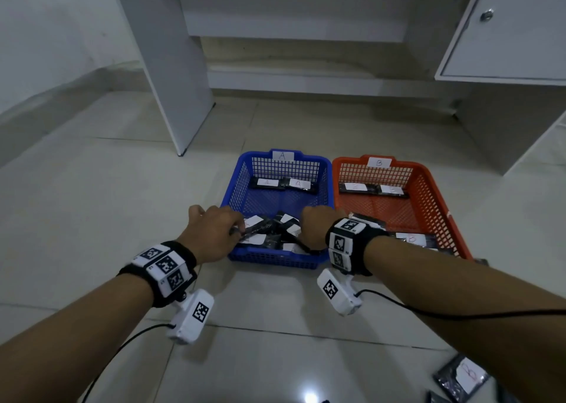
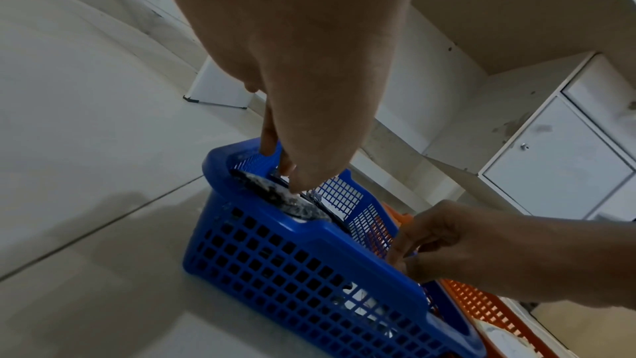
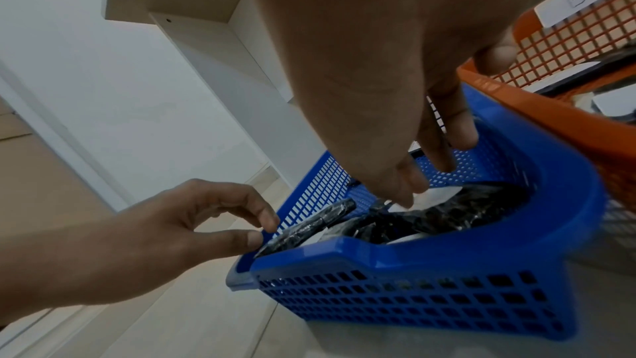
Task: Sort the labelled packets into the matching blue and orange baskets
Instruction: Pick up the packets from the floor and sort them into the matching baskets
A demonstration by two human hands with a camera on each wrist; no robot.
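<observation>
Both hands reach into the near end of the blue basket (image 1: 324,169), which stands on the tiled floor (image 1: 92,188) touching the orange basket (image 1: 428,182) on its right. The left hand (image 1: 211,234) pinches the edge of a black packet (image 3: 309,225) between thumb and forefinger at the basket's near left corner; its other fingers (image 3: 220,195) are loosely curled above it. The right hand (image 1: 315,225) dips into the heap of packets (image 1: 275,234) at the near right side, its fingers (image 3: 437,151) bent downward with the tips on or just above a white label; whether they actually grasp a packet cannot be told. Two packets marked A (image 1: 283,183) lie flat side by side at the far end of the blue basket, below a paper tag reading A (image 1: 282,155) on its rim. The orange basket carries a tag reading B (image 1: 379,162) and holds two packets (image 1: 372,188) at its far end and more near its front wall. A loose packet marked B (image 1: 465,376) lies on the floor to the near right.
</observation>
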